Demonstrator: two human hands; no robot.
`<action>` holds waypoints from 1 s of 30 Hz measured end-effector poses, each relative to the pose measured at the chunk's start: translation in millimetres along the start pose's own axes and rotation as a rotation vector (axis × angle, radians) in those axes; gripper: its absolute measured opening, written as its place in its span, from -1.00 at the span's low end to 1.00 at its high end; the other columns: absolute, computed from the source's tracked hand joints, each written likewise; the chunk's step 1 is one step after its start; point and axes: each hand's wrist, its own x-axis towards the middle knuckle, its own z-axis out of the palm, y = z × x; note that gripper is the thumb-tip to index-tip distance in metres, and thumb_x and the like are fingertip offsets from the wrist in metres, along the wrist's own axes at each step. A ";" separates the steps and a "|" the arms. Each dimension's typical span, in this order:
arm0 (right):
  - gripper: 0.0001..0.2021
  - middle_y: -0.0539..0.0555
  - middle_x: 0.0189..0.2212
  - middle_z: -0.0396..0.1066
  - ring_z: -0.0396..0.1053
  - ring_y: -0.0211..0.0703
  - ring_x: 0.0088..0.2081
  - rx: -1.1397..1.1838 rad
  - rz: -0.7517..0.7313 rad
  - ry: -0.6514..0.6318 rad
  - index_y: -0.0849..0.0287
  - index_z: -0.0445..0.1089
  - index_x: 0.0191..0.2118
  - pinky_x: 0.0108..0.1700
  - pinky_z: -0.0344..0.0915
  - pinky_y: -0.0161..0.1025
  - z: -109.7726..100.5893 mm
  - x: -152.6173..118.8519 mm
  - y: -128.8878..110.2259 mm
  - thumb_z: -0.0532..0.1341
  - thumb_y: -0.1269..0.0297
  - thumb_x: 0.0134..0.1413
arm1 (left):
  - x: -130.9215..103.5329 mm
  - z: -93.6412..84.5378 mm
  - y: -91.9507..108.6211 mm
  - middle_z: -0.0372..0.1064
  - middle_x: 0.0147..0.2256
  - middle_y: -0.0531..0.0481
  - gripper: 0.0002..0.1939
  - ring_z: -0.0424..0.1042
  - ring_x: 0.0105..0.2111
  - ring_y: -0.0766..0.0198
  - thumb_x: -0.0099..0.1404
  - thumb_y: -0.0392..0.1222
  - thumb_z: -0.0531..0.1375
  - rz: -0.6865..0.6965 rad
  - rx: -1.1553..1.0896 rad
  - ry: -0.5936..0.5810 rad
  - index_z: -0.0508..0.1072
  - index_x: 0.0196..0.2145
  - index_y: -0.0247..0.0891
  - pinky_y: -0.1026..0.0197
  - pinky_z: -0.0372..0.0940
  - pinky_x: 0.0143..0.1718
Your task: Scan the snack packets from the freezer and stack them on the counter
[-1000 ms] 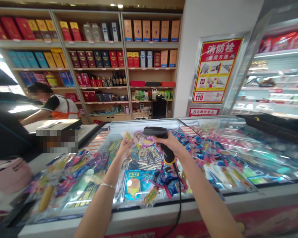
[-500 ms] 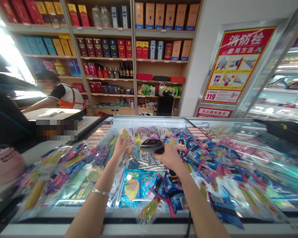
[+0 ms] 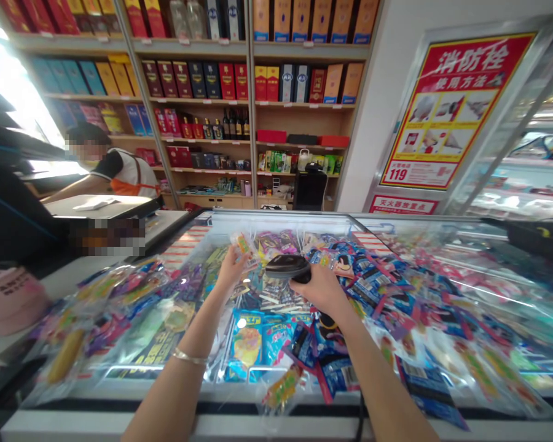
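Peering in from afar, I have my left hand [image 3: 233,268] pinching a clear-wrapped packet [image 3: 244,244] above the freezer [image 3: 74,425]; nearby, apart from it, my right hand [image 3: 321,287] grips what is probably a black scanner [image 3: 286,266] over colourful packets [image 3: 247,345].

Wooden shelving [image 3: 191,48], 3 bays in view, boxed goods in rows; 6 orange boxes [image 3: 301,21] high in right bay. Red-and-yellow poster [image 3: 458,113], "119" near base. Person [image 3: 131,170], left, orange at waist. Pink container [image 3: 13,299] lower left.
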 end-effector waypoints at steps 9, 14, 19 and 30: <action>-0.85 0.13 -0.65 0.44 0.48 0.05 -0.38 0.036 -0.004 -0.028 0.18 0.48 -0.55 -0.40 0.25 -0.26 -3.7 -2.3 -1.9 0.27 0.23 -0.09 | -1.2 2.9 -2.0 0.45 -0.18 -0.08 -0.47 0.51 -0.22 0.06 0.01 -0.13 0.35 -0.039 -0.029 -0.022 0.29 -0.07 -0.20 -0.12 0.43 -0.16; -0.83 0.14 -0.65 0.44 0.47 0.05 -0.39 0.018 0.009 -0.030 0.18 0.47 -0.56 -0.40 0.24 -0.26 -4.3 -3.1 -3.5 0.27 0.23 -0.09 | -3.1 4.2 1.4 0.44 -0.19 -0.10 -0.49 0.50 -0.23 0.08 0.03 -0.15 0.34 -0.036 -0.028 -0.022 0.29 -0.07 -0.21 -0.08 0.45 -0.19; -0.80 0.14 -0.65 0.43 0.47 0.03 -0.42 -0.010 0.039 -0.035 0.19 0.46 -0.58 -0.40 0.24 -0.25 -3.0 -1.5 -2.9 0.26 0.21 -0.07 | -2.3 3.8 0.9 0.43 -0.21 -0.10 -0.51 0.49 -0.21 0.07 0.04 -0.16 0.33 -0.028 0.005 -0.016 0.30 -0.08 -0.23 -0.10 0.44 -0.17; -0.82 0.13 -0.66 0.43 0.47 0.02 -0.44 0.020 0.032 -0.027 0.19 0.46 -0.56 -0.41 0.26 -0.25 -1.6 -1.4 -2.0 0.28 0.20 -0.09 | 4.5 0.7 -10.5 0.44 -0.23 -0.08 -0.49 0.50 -0.24 0.07 0.02 -0.14 0.34 -0.018 -0.012 -0.038 0.31 -0.06 -0.19 -0.07 0.45 -0.22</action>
